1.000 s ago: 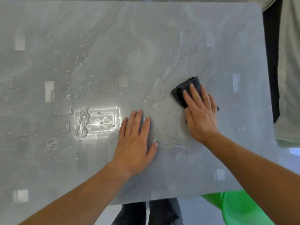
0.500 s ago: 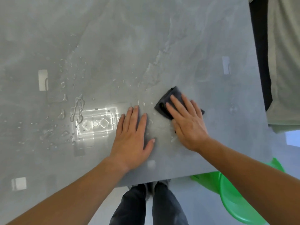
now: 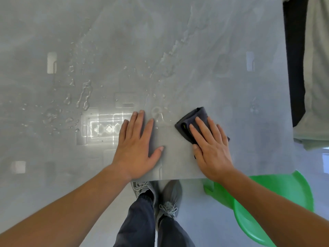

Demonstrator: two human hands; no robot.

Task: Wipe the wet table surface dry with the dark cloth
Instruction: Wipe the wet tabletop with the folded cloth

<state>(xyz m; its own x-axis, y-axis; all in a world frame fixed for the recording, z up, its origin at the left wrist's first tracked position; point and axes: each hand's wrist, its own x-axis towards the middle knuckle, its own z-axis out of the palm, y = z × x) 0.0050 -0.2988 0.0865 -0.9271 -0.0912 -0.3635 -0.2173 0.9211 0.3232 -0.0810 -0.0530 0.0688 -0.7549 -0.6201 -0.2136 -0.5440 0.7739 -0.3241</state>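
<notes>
The grey stone-look table (image 3: pixel 222 50) fills most of the view. Water drops and a longer puddle (image 3: pixel 83 97) lie on its left middle, and a smeared wet streak (image 3: pixel 176 47) runs up toward the far right. A folded dark cloth (image 3: pixel 192 120) lies near the front edge, and my right hand (image 3: pixel 211 145) presses flat on it, covering its near half. My left hand (image 3: pixel 137 145) rests flat on the bare table just left of the cloth, fingers spread, holding nothing.
The table's front edge (image 3: pixel 178 179) runs just under my wrists; my legs and grey shoes (image 3: pixel 160 196) stand below it. A green plastic stool (image 3: pixel 267 207) sits at the lower right. Pale fabric (image 3: pixel 316 68) hangs past the table's right edge.
My right hand has dragged the cloth toward me, down from the far right of the table to near the front edge. My left hand has stayed planted.
</notes>
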